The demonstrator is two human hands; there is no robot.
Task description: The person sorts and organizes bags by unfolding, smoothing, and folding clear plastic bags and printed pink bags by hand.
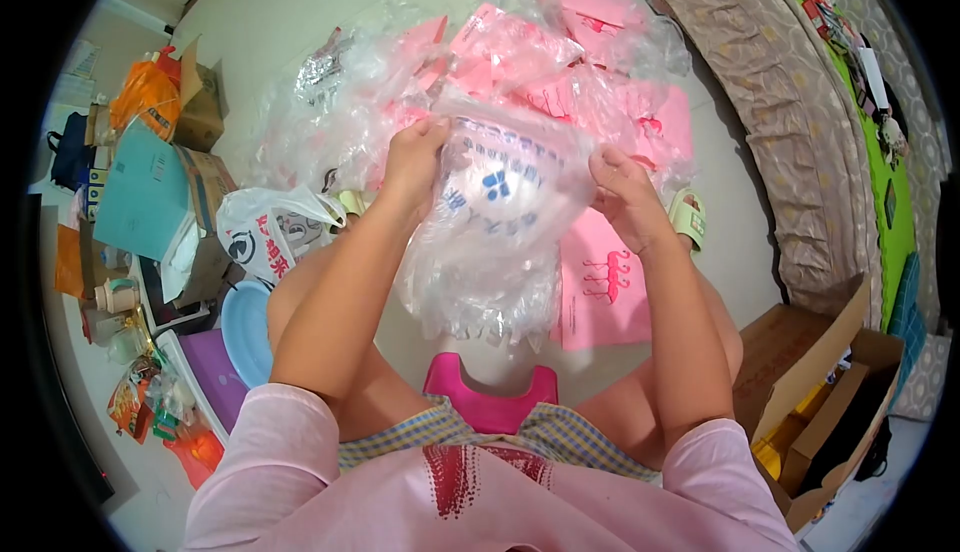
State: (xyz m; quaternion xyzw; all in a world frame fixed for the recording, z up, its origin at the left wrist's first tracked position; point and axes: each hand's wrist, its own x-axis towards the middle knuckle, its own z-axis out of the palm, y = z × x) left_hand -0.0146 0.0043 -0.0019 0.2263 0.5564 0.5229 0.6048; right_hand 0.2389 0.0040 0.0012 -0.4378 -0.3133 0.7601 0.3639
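A: Biggest first?
B: Tiled floor (300,22), pale, whole bg. Then quilted mattress (790,142) along the right side, green mat (890,202) behind it.
A: Pile?
B: Heap of clear and pink packets (560,62) on floor in front of the person, well apart from the lap. One pink flamingo bag (605,292) lies flat nearer, just under the R forearm.
A: Left side stuff?
B: Teal box (150,192), cardboard box (205,102), white printed carrier bag (270,237), blue basin (245,327), purple tray (215,377). Open brown carton (830,392) at the right.
A: Seat?
B: Pink stool (490,397) between the knees.
A: Held item?
B: Clear plastic bag w/ blue print (500,202), held up mid-frame above the stool, btwn both hands, lower part hanging crumpled.
A: Grip?
B: Left hand (415,157) fingers pinched onto bag's top-left edge. Right hand (625,192) fingers closed onto its right edge. Both clamped on the bag.
A: Smallest?
B: Green slipper (688,217) just past R wrist.
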